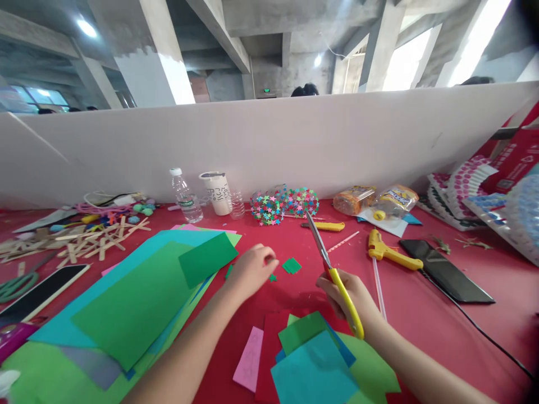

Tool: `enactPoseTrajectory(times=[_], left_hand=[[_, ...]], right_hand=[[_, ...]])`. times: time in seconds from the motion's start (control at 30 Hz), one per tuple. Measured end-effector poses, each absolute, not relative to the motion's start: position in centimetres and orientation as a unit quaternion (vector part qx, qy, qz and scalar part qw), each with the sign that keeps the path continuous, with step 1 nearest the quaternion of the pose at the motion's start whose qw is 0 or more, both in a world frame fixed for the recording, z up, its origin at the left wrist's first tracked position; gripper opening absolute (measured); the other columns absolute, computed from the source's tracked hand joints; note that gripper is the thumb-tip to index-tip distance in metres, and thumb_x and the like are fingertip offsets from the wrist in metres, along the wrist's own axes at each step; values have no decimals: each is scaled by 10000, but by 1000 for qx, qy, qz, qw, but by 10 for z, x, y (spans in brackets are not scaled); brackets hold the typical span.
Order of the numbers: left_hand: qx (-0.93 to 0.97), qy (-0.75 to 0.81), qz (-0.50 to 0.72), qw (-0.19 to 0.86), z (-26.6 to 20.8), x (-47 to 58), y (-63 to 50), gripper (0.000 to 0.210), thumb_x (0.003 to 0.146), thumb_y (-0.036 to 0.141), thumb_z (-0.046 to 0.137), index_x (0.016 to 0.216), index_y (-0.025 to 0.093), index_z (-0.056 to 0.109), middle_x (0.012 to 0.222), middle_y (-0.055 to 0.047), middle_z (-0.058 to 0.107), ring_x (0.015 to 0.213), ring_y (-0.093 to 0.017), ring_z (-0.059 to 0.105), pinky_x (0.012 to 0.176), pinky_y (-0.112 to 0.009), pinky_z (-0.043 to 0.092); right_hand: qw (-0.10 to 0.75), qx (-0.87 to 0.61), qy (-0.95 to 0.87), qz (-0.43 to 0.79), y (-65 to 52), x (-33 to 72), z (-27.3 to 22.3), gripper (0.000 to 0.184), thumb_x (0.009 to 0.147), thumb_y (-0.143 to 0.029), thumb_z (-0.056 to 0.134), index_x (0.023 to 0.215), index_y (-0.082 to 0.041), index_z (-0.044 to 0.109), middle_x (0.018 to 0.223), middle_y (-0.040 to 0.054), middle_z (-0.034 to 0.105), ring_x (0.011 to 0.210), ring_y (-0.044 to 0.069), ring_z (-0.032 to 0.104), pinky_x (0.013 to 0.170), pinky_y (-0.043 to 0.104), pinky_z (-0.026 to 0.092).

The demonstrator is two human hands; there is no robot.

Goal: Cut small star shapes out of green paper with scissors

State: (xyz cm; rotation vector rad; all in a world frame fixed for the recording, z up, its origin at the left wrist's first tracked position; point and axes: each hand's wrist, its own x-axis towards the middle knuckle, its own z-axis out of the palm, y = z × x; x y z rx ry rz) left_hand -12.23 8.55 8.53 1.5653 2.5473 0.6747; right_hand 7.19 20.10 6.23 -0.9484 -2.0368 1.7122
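Note:
My right hand [364, 298] is closed around scissors [336, 279] with yellow handles, their blades pointing up and away from me. My left hand [251, 271] hovers over the red table with its fingers curled together; whatever they pinch, if anything, is hidden. Close to its fingertips lie a small green scrap [273, 278] and some small green square pieces [291, 266]. On the left, a dark green sheet [208, 259] rests on a stack of larger green and blue sheets [135, 303]. Below my right hand are cut teal, green and red pieces [314, 367], beside a pink strip [249, 359].
At the back stand a water bottle [185, 196], a white cup [217, 193] and containers of colourful stars [268, 207]. A yellow utility knife [328, 226], glue gun [391, 252] and black phone [448, 270] lie right. Wooden sticks [103, 238] are heaped left. A white partition [269, 146] runs behind.

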Motion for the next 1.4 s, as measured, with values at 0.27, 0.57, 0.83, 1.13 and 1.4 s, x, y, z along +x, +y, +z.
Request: enactPoseTrajectory(times=[0.27,0.57,0.83,1.13,1.4], left_hand=[[560,819,120,-14,50,-91,132,177,808,309,564,892,157,598,968,-105,561,993,-251,534,902,-346,391],[521,828,209,-4,52,-88,138,86,758,185,543,826,198,494,856,-35,556,864,-196,526,785,-303,406],[454,766,435,130,67,-86,103,182,804,388,499,759,212,505,610,55,484,565,-129,481,549,-229,367],[287,754,590,24,49,-118,76,235,771,432,579,826,212,514,577,63,459,531,-121,462,520,-215,378],[292,734,610,65,41,-120,78,256,764,455,578,808,212,510,552,58,470,515,-125,465,487,-215,381]], right_hand=[[178,-318,-728,581,202,69,58,253,750,-335,535,573,-216,398,347,-90,407,313,85,376,366,200,245],[188,-299,-769,533,203,67,51,244,765,-330,502,576,-208,408,356,-75,424,350,94,399,397,205,206],[164,-328,-833,414,210,67,54,263,761,-348,520,575,-203,403,460,-47,443,434,100,400,412,209,189],[81,-286,-931,213,223,83,73,183,689,-290,621,834,-179,605,791,82,664,666,212,586,499,251,240],[16,-171,-974,149,206,90,88,299,678,-269,665,964,-185,647,989,83,659,905,240,605,739,275,422]])
